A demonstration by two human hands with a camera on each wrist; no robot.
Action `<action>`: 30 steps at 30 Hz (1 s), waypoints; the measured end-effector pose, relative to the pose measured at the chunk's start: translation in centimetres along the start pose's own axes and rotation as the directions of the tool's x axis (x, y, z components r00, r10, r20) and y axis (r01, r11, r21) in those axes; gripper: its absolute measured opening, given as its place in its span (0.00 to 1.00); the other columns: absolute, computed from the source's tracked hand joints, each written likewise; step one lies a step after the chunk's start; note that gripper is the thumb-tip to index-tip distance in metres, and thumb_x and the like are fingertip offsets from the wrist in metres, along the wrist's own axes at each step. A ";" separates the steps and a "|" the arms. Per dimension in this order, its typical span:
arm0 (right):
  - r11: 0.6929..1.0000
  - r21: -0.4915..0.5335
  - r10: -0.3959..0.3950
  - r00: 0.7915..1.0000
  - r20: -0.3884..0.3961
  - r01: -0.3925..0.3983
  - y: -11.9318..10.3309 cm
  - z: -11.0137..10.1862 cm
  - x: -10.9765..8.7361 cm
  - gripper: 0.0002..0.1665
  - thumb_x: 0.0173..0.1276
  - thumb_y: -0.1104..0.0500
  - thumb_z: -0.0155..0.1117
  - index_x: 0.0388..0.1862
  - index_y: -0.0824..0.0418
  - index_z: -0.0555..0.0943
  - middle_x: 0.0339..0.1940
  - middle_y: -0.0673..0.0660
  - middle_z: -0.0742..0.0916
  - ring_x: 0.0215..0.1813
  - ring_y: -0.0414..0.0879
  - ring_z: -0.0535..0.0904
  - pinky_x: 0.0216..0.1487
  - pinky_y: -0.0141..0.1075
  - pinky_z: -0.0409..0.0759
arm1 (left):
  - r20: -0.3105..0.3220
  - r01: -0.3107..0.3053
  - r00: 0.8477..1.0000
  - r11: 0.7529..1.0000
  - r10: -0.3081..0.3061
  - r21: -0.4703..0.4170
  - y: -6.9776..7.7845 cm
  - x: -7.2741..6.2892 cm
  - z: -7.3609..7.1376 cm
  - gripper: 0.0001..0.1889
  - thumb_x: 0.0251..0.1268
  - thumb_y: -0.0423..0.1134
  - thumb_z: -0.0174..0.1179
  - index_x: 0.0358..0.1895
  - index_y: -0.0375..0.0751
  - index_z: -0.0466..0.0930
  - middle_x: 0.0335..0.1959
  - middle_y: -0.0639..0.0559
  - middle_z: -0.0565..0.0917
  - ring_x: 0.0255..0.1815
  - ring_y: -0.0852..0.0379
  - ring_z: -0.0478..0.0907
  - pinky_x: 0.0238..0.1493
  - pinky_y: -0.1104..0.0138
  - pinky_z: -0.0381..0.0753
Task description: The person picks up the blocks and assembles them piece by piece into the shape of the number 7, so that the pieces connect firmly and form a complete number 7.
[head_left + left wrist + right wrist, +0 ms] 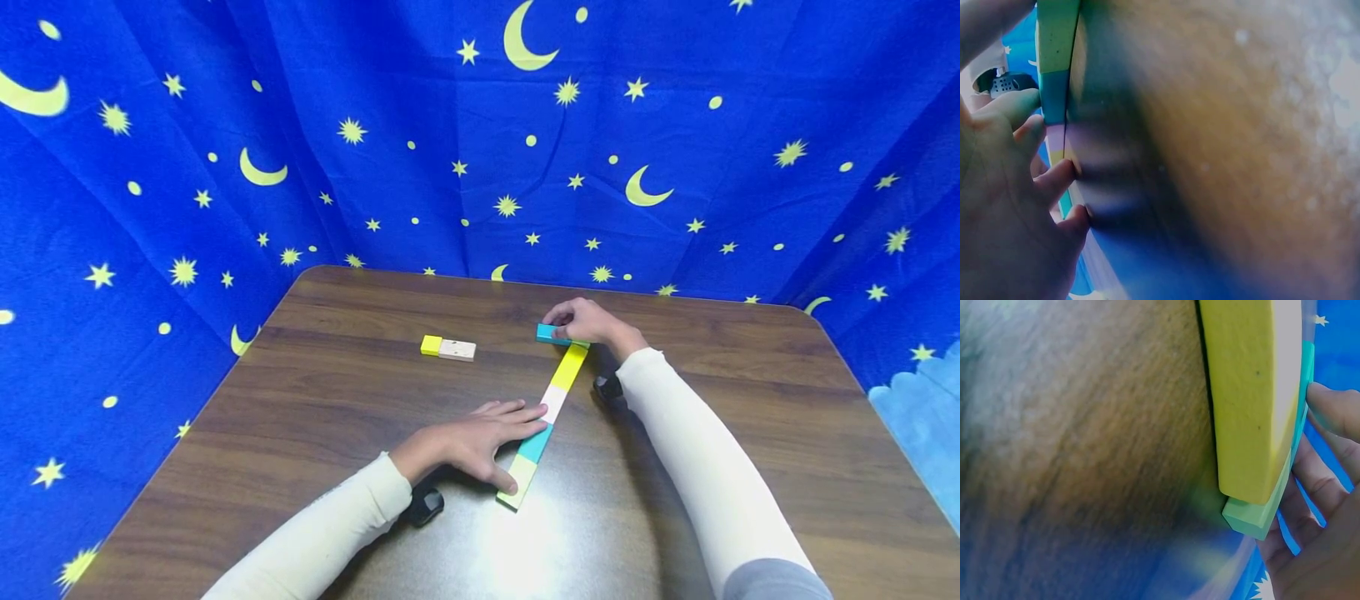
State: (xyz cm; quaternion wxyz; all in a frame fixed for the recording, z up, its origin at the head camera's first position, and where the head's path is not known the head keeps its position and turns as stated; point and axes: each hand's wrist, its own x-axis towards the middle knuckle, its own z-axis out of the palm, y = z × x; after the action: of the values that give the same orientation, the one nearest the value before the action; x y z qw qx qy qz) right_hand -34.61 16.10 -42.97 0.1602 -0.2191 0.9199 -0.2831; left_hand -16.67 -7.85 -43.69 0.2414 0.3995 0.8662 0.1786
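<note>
A slanting row of flat coloured blocks runs over the table in the head view: pale green (519, 477), teal (535, 445), pinkish white (553, 403) and yellow (571, 368). My left hand (476, 442) lies spread on its near part, thumb on the pale green block, fingertips by the pinkish white and teal ones. At the far end, my right hand (590, 322) pinches a teal block (548, 334) set crosswise to the row. In the right wrist view, a light green block (1249, 517) lies between the yellow block (1241, 400) and that teal one.
Left of the row, a small yellow block (431, 345) touches a whitish block (457, 350) with dark marks. Dark wrist cameras (427, 507) hang under both wrists. A blue curtain (420, 100) with moons and stars stands behind the brown table (315, 400).
</note>
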 end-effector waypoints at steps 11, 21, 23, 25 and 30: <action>0.999 -0.029 -0.030 1.000 -0.005 0.030 0.5 -0.1 -0.4 0.22 0.68 0.60 0.58 0.59 0.63 0.81 0.59 0.64 0.85 0.60 0.58 0.79 0.65 0.54 0.76 | 0.003 -0.018 1.000 1.000 0.018 -0.017 -0.1 0.2 0.1 0.49 0.58 0.55 0.67 0.80 0.54 0.49 0.83 0.62 0.44 0.85 0.49 0.41 0.83 0.47 0.42; 0.995 -0.010 -0.095 0.988 -0.125 0.095 1.0 -1.7 -3.4 0.21 0.70 0.63 0.58 0.61 0.67 0.78 0.60 0.67 0.83 0.62 0.63 0.79 0.63 0.56 0.78 | -0.003 -0.020 1.000 1.000 0.020 -0.021 0.1 0.1 -0.1 0.50 0.57 0.54 0.68 0.80 0.53 0.50 0.84 0.60 0.44 0.85 0.48 0.41 0.83 0.47 0.42; 0.994 -0.021 -0.106 0.985 -0.135 0.104 1.2 -2.0 -4.2 0.21 0.71 0.62 0.58 0.61 0.66 0.78 0.60 0.67 0.82 0.61 0.63 0.79 0.61 0.56 0.79 | -0.002 -0.016 1.000 1.000 0.016 -0.026 0.1 0.1 -0.1 0.50 0.57 0.53 0.68 0.80 0.53 0.50 0.84 0.60 0.44 0.85 0.47 0.40 0.83 0.46 0.41; 0.993 -0.036 -0.116 0.982 -0.151 0.112 1.5 -2.1 -4.9 0.21 0.71 0.62 0.58 0.61 0.66 0.79 0.59 0.67 0.82 0.60 0.63 0.80 0.60 0.56 0.80 | -0.002 -0.014 1.000 0.999 0.014 -0.029 0.2 0.1 -0.2 0.50 0.57 0.53 0.68 0.80 0.53 0.50 0.84 0.60 0.44 0.84 0.47 0.40 0.83 0.46 0.41; 0.993 -0.036 -0.121 0.977 -0.174 0.116 2.3 -1.9 -6.2 0.19 0.70 0.62 0.59 0.58 0.66 0.80 0.54 0.66 0.85 0.55 0.59 0.82 0.57 0.54 0.82 | -0.012 -0.016 1.000 1.000 0.016 -0.021 0.1 0.1 0.0 0.50 0.56 0.53 0.69 0.80 0.52 0.50 0.84 0.58 0.45 0.84 0.46 0.41 0.82 0.45 0.42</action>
State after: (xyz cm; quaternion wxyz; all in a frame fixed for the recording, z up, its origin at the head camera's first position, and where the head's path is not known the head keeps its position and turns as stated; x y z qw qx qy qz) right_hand -30.81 21.76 -41.77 0.0583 -0.2496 0.9193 -0.2987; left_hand -16.71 -7.71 -43.69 0.2392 0.4028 0.8623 0.1922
